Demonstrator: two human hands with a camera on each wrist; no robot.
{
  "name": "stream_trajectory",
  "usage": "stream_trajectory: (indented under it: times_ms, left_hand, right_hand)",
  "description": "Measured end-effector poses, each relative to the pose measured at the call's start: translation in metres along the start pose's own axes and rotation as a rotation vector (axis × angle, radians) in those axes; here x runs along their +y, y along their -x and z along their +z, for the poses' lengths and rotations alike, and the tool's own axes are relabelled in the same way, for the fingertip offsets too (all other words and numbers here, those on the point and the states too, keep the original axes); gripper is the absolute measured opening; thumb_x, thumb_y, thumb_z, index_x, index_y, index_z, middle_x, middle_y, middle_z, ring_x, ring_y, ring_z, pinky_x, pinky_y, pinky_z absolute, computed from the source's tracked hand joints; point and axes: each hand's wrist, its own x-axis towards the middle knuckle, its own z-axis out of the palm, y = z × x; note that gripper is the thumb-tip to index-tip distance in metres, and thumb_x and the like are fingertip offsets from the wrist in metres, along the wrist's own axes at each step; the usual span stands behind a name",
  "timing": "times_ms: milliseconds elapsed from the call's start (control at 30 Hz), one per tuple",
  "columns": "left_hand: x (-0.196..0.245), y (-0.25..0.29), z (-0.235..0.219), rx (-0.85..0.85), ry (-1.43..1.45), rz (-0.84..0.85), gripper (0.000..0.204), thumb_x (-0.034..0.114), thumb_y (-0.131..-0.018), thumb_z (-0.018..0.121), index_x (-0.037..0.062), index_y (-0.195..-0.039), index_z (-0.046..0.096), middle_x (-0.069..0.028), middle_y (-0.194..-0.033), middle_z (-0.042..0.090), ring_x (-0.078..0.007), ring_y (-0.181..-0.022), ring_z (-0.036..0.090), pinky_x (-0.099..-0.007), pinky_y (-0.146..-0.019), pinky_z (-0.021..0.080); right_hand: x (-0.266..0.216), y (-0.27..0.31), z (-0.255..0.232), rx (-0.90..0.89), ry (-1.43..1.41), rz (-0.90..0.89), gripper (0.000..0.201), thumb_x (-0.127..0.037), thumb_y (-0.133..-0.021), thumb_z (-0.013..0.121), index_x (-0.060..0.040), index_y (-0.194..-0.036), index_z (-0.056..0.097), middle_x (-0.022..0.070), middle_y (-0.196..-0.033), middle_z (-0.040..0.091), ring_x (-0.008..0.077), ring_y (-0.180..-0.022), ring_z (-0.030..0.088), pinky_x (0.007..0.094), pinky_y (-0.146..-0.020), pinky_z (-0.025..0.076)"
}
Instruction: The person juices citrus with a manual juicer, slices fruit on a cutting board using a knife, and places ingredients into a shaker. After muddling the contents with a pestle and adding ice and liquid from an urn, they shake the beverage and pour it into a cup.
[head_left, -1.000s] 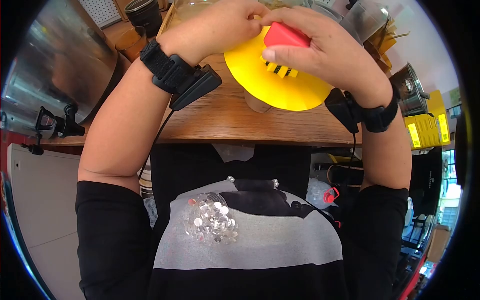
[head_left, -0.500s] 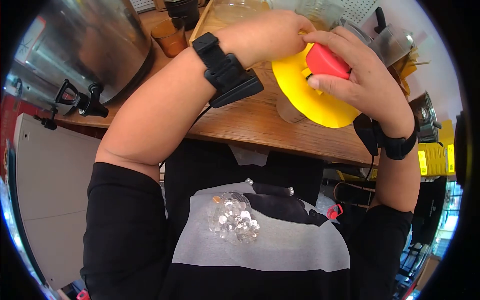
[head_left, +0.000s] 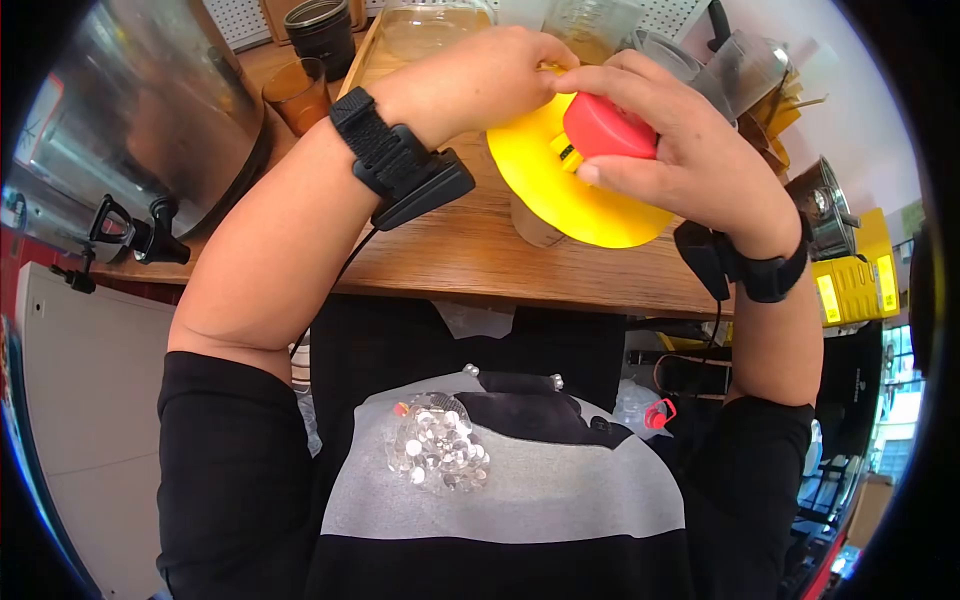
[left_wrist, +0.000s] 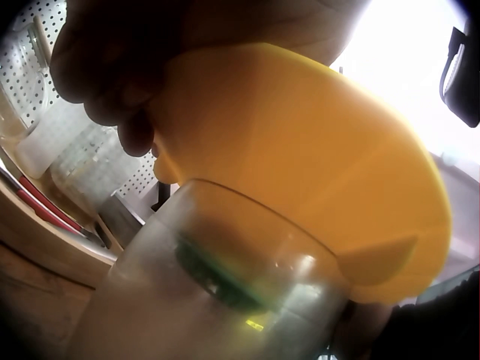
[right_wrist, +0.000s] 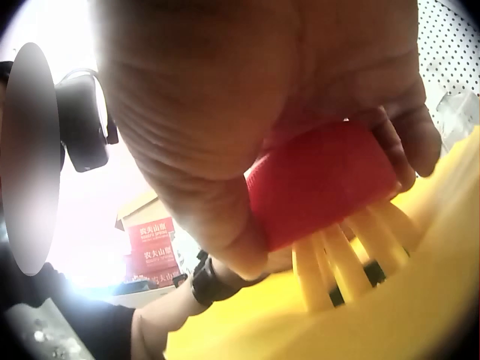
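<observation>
A broad yellow disc (head_left: 530, 165), with upright yellow prongs (right_wrist: 341, 262) at its middle, lies over a clear cup (head_left: 535, 225). My right hand (head_left: 680, 135) grips a red cap (head_left: 605, 130) sitting on top of those prongs, thumb on the near side and fingers over the far side. With its fingers curled at the far-left rim of the disc, my left hand (head_left: 485, 80) pinches it. Through the cup wall in the left wrist view, a green part (left_wrist: 217, 277) shows below the disc.
At the left stands a large metal drum (head_left: 140, 110), with an amber glass (head_left: 295, 95) and a black cup (head_left: 320, 35) beyond it. A wooden tray (head_left: 375, 55) holds glassware behind my hands. The wooden table's (head_left: 450, 265) front edge runs before my lap.
The head view swung left and partly back. My right hand and the red cap have turned on the disc, covering more of the prongs. The left hand keeps its place at the rim.
</observation>
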Motion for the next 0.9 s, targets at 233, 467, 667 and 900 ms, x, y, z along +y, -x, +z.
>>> stream_trajectory:
  times_ms: [233,467,667,900]
  left_hand:
    - [0.008,0.003,-0.004,-0.01,-0.002,-0.07,0.028,0.016,-0.096,0.051,0.0035,-0.116,0.063,-0.0161,-0.095,0.07,-0.0264,-0.083,0.068,-0.0325,-0.076,0.055]
    - [0.001,0.001,-0.002,-0.025,-0.057,-0.03,0.029,0.018,-0.096,0.052,0.0037,-0.119,0.062,-0.0163,-0.098,0.07,-0.0273,-0.084,0.068,-0.0322,-0.075,0.055]
    - [0.008,0.003,-0.005,-0.027,-0.052,-0.063,0.03,0.021,-0.098,0.052,0.0041,-0.119,0.063,-0.017,-0.099,0.07,-0.0277,-0.085,0.068,-0.0323,-0.077,0.055]
    - [0.007,0.002,-0.003,-0.037,-0.034,-0.083,0.03,0.018,-0.098,0.05,0.003,-0.121,0.061,-0.0173,-0.099,0.07,-0.0278,-0.086,0.068,-0.0329,-0.077,0.055]
  right_hand:
    - [0.003,-0.004,0.014,0.109,-0.013,0.233,0.045,-0.036,-0.086,0.066,-0.0069,-0.12,0.059,0.0165,-0.099,0.061,0.0337,-0.09,0.061,0.0362,-0.082,0.05]
    - [0.008,0.003,-0.003,0.063,-0.095,-0.054,0.048,-0.03,-0.086,0.068,-0.0087,-0.127,0.056,0.0112,-0.111,0.056,0.0266,-0.102,0.057,0.0317,-0.086,0.048]
    - [-0.001,-0.001,0.008,0.03,0.055,0.071,0.044,-0.031,-0.084,0.065,-0.0098,-0.123,0.058,0.0161,-0.107,0.058,0.0334,-0.095,0.06,0.0354,-0.085,0.049]
    - [0.005,0.0,0.012,0.154,0.035,0.129,0.047,-0.035,-0.084,0.067,-0.0101,-0.123,0.059,0.0164,-0.104,0.059,0.0332,-0.094,0.06,0.0362,-0.083,0.05]
